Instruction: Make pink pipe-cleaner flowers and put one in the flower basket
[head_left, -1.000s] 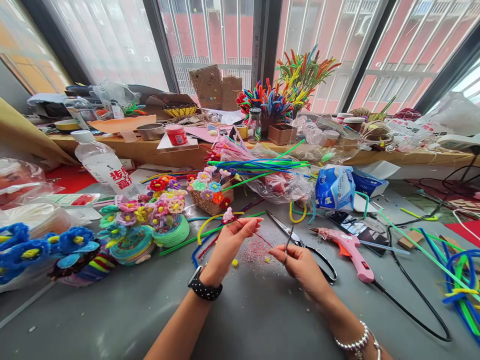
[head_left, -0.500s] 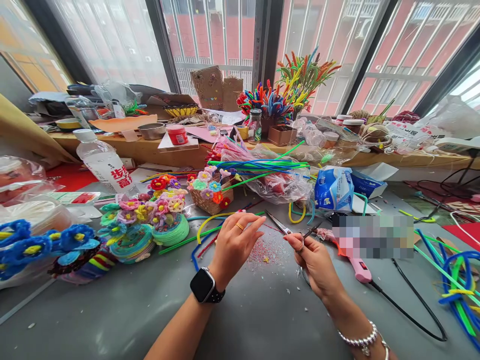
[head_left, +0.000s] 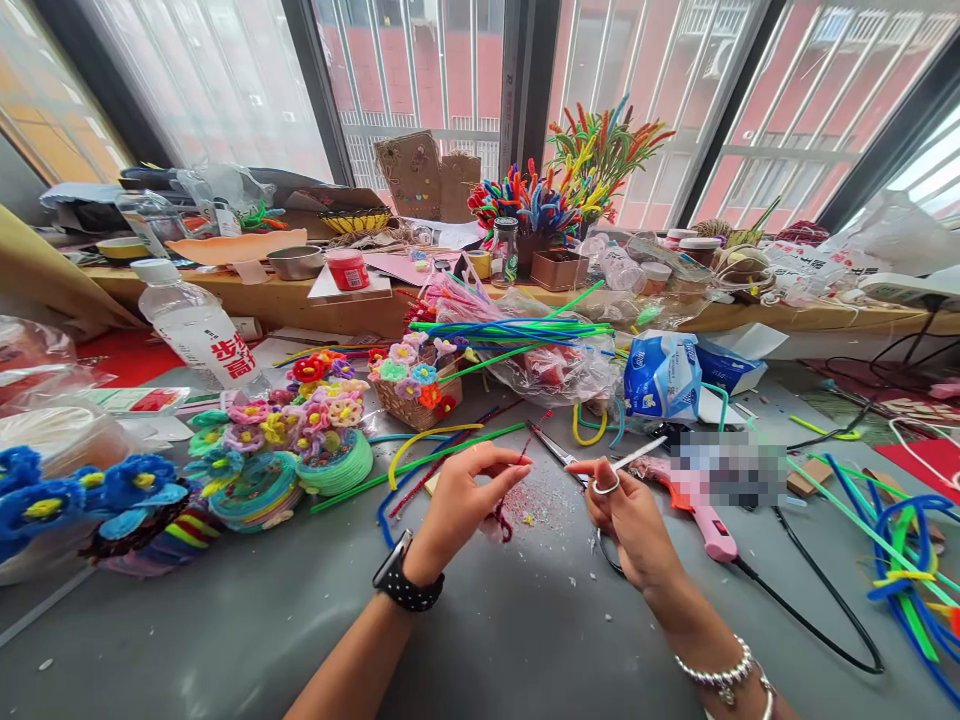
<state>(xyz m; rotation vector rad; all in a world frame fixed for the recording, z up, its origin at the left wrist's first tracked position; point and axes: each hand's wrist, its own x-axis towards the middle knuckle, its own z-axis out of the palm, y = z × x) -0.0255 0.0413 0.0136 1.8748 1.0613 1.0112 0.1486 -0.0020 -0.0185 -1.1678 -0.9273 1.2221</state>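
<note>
My left hand (head_left: 466,505), with a watch on its wrist, pinches a dark red pipe cleaner (head_left: 505,525) between thumb and fingertips. One end rises above the fingers and a curled part hangs below them. My right hand (head_left: 634,530) is closed around a small pair of scissors (head_left: 640,453), a finger loop round the fingers and the silver blades pointing right, away from the pipe cleaner. Larger scissors (head_left: 551,445) lie on the table between the hands, their dark handle partly behind my right hand. Red and pale fuzz scraps (head_left: 536,500) are scattered beneath.
Pipe-cleaner flower pots (head_left: 337,465) and a flower basket (head_left: 401,400) stand left of my hands. A pink glue gun (head_left: 716,535) with a black cord lies at right. Behind are a tissue pack (head_left: 661,378), a plastic bag (head_left: 577,370) and a water bottle (head_left: 199,330).
My left hand has turned, and the dark red pipe cleaner now shows in its fingers. The scissors in my right hand have swung so their blades catch the light. The view has shifted slightly.
</note>
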